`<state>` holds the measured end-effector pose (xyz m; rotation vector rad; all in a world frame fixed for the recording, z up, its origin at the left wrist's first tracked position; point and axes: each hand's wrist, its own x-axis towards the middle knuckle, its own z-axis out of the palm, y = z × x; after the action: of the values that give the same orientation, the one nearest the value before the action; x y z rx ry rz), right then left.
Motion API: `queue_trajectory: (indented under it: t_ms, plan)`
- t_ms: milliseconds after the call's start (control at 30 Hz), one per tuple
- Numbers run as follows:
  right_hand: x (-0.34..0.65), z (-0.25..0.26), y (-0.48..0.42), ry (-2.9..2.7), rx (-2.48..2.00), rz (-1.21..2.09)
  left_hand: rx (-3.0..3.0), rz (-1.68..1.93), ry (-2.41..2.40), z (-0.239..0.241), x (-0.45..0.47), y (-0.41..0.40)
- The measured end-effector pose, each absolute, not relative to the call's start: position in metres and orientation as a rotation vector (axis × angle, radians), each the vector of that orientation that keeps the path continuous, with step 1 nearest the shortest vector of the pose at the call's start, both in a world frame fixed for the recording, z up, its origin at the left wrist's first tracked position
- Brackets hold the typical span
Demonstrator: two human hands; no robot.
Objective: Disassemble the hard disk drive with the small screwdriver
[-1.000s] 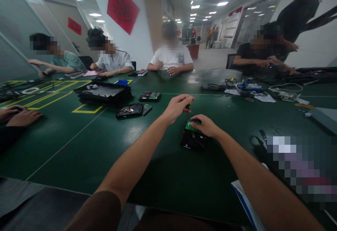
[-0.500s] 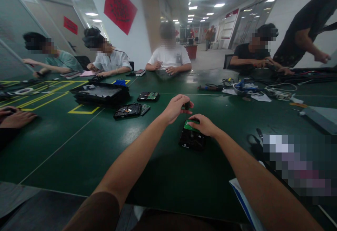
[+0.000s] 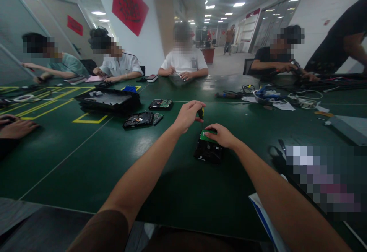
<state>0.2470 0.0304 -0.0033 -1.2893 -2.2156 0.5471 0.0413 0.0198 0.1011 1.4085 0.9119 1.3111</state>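
We pinch screwdriver (image 3: 202, 112) in left hand (image 3: 188, 116); right hand (image 3: 224, 134) grips black drive (image 3: 208, 151) on tabletop (image 3: 172, 194). Drive looks heavy, hard, bit slippery. Green board (image 3: 205, 135) on it may break easily, so best we hold drive's sides.

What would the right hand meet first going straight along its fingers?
Probably the screwdriver that the left hand holds, near the green circuit board on the hard drive; depth is unclear.
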Motion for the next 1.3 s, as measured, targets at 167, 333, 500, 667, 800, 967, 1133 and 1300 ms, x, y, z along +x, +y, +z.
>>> queue_trajectory:
  t_ms: [167, 333, 500, 667, 800, 967, 1133, 1300]
  plan:
    - [0.2477, -0.0058, 0.0315, -2.220, -1.287, 0.537, 1.276, 1.262, 0.774, 0.1015, 0.0435, 0.0189]
    - [0.2482, -0.0062, 0.0323, -2.226, -1.294, 0.523, 1.261, 1.266, 0.763, 0.1023, 0.0460, 0.0173]
    - [0.2475, -0.0060, 0.0323, -2.231, -1.283, 0.519, 1.283, 1.269, 0.754, 0.1018, 0.0464, 0.0171]
    - [0.2475, -0.0065, 0.0323, -2.234, -1.286, 0.526, 1.292, 1.287, 0.780, 0.1005, 0.0472, 0.0181]
    - [0.2477, -0.0055, 0.0317, -2.228, -1.288, 0.535, 1.285, 1.298, 0.786, 0.0995, 0.0473, 0.0185]
    - [0.2479, -0.0049, 0.0315, -2.233, -1.282, 0.548, 1.291, 1.310, 0.774, 0.0978, 0.0471, 0.0200]
    - [0.2478, -0.0087, 0.0338, -2.218, -1.280, 0.536, 1.290, 1.302, 0.772, 0.0979, 0.0474, 0.0204]
    - [0.2479, -0.0098, 0.0338, -2.215, -1.257, 0.529, 1.279, 1.298, 0.762, 0.0985, 0.0477, 0.0199]
